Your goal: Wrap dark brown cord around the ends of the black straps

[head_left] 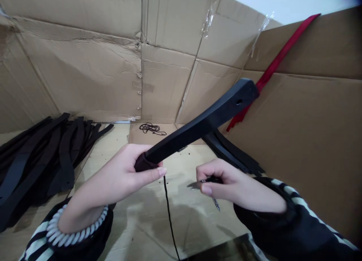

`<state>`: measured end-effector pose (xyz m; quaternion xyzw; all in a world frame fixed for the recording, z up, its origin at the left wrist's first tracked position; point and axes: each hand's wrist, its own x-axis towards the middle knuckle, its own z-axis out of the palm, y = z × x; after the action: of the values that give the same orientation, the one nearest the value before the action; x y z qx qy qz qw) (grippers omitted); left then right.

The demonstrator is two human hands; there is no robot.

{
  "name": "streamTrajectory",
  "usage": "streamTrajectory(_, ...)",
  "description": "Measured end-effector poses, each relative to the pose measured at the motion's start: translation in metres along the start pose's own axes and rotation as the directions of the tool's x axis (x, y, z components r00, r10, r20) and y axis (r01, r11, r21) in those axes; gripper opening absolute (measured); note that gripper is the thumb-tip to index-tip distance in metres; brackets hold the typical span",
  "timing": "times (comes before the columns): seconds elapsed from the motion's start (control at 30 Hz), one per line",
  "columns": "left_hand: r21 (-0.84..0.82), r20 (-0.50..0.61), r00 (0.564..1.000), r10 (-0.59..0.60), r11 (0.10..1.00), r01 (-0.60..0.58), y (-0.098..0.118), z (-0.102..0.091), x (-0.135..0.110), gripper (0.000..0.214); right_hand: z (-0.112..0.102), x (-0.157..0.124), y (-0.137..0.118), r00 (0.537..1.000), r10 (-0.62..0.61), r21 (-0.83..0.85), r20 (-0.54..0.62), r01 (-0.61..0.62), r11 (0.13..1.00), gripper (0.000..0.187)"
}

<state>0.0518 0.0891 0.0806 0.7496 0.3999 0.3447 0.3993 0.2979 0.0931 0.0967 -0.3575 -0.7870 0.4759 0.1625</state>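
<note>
My left hand (127,174) is closed round the near end of a long, black, gently curved bar (195,125). The bar slants up to the right, and a small hole shows near its far end. A dark wrapped band (144,163) covers the bar at my grip. From below that grip a thin black cord (169,212) hangs toward the bottom edge. Lower right, my right hand (220,180) is closed on a small bladed tool (194,185) with a pointed metal tip; a second metal tip shows beneath the fingers. It is apart from the bar.
Many black curved strips (56,151) lie heaped at the left. More black strips (234,151) lie behind my right hand. A tangle of dark cord (151,129) sits at the back. Cardboard walls (85,72) enclose the table, and a red strap (279,57) crosses the right wall.
</note>
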Motion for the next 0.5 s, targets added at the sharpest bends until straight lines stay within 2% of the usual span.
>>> streamTrajectory(0.1, -0.040, 0.064, 0.997, 0.038, 0.999, -0.035, 0.004, 0.004, 0.001, 0.015, 0.001, 0.004, -0.005, 0.992, -0.070, -0.163, -0.109, 0.052, 0.985, 0.042)
streamTrajectory(0.2, -0.072, 0.113, 0.991, 0.078, 0.995, -0.071, 0.006, 0.009, 0.004, 0.017, 0.003, 0.012, -0.009, 0.968, -0.178, -0.394, -0.176, 0.097, 0.914, 0.044)
streamTrajectory(0.37, -0.074, 0.154, 0.983, 0.095, 0.994, -0.084, 0.000, 0.010, 0.004, 0.022, 0.003, 0.019, -0.013, 0.927, -0.344, -0.592, -0.150, 0.195, 0.782, 0.043)
streamTrajectory(0.5, -0.062, 0.172, 0.984, 0.054, 0.997, -0.044, -0.003, 0.011, 0.005, 0.021, 0.002, 0.017, -0.018, 0.928, -0.341, -0.629, -0.151, 0.176, 0.757, 0.039)
